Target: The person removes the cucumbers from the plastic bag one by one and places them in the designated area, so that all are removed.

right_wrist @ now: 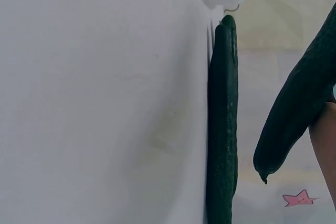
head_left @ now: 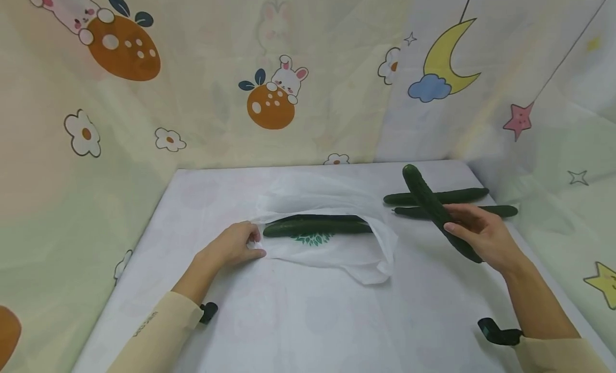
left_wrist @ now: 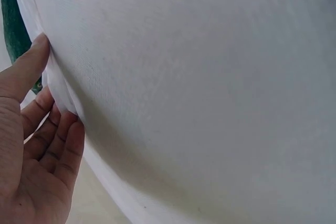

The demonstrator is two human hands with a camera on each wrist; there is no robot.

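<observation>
Bag (head_left: 346, 250) is lying mid-frame, my left hand (head_left: 237, 243) pinching its left edge; my right hand (head_left: 483, 234) is gripping a cucumber (head_left: 428, 199) at frame right; tabletop (head_left: 308, 325) is spreading below the bag.

Head cam: high, looks forward and down, widest, most of desk (head_left: 313, 325). Left wrist: tight on left grip (left_wrist: 42, 145) and bag (left_wrist: 194, 77); head shares both. Right wrist: low, rolled sideways, looks across desk to backdrop (right_wrist: 262, 72); shares lying cucumbers (right_wrist: 219, 119) with head.
</observation>
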